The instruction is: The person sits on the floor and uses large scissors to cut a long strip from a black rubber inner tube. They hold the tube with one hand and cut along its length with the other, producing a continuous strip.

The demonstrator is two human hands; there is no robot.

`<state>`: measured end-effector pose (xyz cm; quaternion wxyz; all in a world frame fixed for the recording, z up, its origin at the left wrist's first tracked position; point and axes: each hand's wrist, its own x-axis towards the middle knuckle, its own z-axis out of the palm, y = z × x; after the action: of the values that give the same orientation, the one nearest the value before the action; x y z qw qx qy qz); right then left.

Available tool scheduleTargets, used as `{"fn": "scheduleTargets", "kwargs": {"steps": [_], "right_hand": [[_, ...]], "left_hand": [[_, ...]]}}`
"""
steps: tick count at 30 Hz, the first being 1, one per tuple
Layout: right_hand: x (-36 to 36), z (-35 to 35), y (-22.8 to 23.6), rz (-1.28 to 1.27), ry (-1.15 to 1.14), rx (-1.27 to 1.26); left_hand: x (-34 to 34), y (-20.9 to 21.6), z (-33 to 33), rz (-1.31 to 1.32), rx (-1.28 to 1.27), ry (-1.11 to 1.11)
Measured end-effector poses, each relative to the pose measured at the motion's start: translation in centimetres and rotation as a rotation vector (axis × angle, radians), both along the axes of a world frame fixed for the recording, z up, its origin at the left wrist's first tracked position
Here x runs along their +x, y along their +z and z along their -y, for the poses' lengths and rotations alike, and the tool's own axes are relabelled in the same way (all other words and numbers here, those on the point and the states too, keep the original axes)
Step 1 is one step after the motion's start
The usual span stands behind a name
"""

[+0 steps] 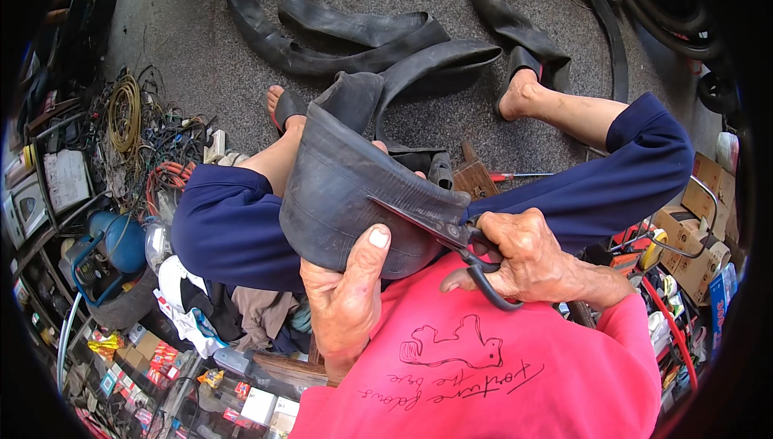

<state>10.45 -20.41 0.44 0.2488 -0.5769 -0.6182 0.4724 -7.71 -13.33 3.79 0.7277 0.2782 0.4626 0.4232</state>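
A wide black rubber inner tube [330, 185] lies curved across my lap, and its length runs off toward the floor ahead. My left hand [350, 294] grips its near edge, thumb on top and the other fingers hidden beneath. In my right hand [527, 258] is a pair of black-handled scissors [455, 238], fingers through the loops. Their blades point left and lie along the rubber, at a slit near its right edge. How far the lower blade goes under the rubber is hidden.
More strips of inner tube [346, 41] lie on the grey floor [177, 20]. A wooden block [475, 179] and a red-handled tool [515, 176] sit between my legs. Tangled cables [149, 133] and a blue tank [117, 242] stand left; cardboard boxes [684, 250] are at right.
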Motion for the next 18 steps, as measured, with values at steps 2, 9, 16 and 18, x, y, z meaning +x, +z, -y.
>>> {"fn": "scheduleTargets", "kwargs": {"steps": [2, 9, 16, 18], "right_hand": [[0.0, 0.0, -0.1, 0.000, -0.006, 0.022], [-0.5, -0.3, -0.5, 0.003, -0.037, 0.060], [-0.6, -0.4, -0.3, -0.056, -0.030, 0.013], [-0.5, -0.2, -0.2, -0.041, -0.016, -0.012]], "left_hand": [[0.0, 0.0, 0.1, -0.007, -0.002, 0.005], [-0.3, -0.8, 0.6, -0.071, 0.069, -0.046], [-0.1, -0.6, 0.7, -0.090, 0.045, -0.046], [-0.3, -0.7, 0.6, -0.070, 0.046, -0.069]]}}
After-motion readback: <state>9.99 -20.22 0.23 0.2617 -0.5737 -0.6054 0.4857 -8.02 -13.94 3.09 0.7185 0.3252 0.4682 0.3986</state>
